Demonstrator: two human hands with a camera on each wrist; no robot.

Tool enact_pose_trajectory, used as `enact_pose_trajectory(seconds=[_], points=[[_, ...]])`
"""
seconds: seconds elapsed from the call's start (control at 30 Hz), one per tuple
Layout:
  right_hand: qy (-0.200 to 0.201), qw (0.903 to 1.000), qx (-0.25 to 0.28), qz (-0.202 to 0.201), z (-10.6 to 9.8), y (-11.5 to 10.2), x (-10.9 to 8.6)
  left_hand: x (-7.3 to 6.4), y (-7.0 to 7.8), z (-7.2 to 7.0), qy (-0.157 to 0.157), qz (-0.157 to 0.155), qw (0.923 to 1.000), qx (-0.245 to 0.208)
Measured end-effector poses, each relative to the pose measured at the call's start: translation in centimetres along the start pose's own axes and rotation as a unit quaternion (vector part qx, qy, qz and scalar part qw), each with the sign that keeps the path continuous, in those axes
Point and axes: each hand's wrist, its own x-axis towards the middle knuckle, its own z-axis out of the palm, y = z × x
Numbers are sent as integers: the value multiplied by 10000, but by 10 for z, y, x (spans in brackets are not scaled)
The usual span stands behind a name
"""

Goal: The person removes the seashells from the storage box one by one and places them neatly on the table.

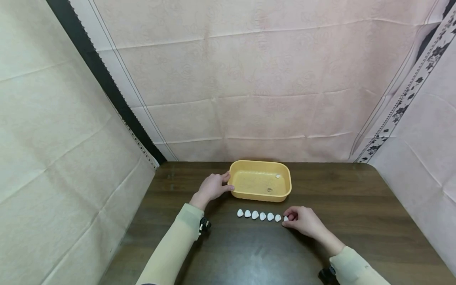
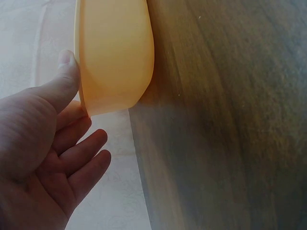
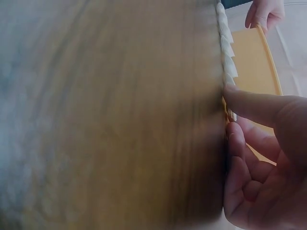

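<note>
My left hand grips the left end of a shallow yellow plastic tray, its thumb and forefinger at the rim. In the left wrist view the other fingers of that hand stay loosely bent below the tray's corner. In front of the tray, several small white shells lie in a straight row on the table. At the row's right end my right hand pinches another white shell between thumb and fingertips, low at the tabletop. The fingers partly hide this shell in the right wrist view.
Inside the tray lie a small white piece and a brownish spot. The dark wooden table meets a pale cloth at its back edge, and more cloth hangs on both sides.
</note>
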Motion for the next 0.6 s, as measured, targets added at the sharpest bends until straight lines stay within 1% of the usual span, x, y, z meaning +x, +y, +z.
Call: enact_pose_trajectory(seconds=[0.17,0.3,0.6], points=[[1,10000,-50,52,1,-1,1,0,0,0,-26,-36,10000,-12],[-38,10000,-78,4,1,0,2,0,1,-1,-34,-87,10000,-29],[-71,10000,34,-46,-1,2,-1,1,1,0,-35,-45,10000,2]])
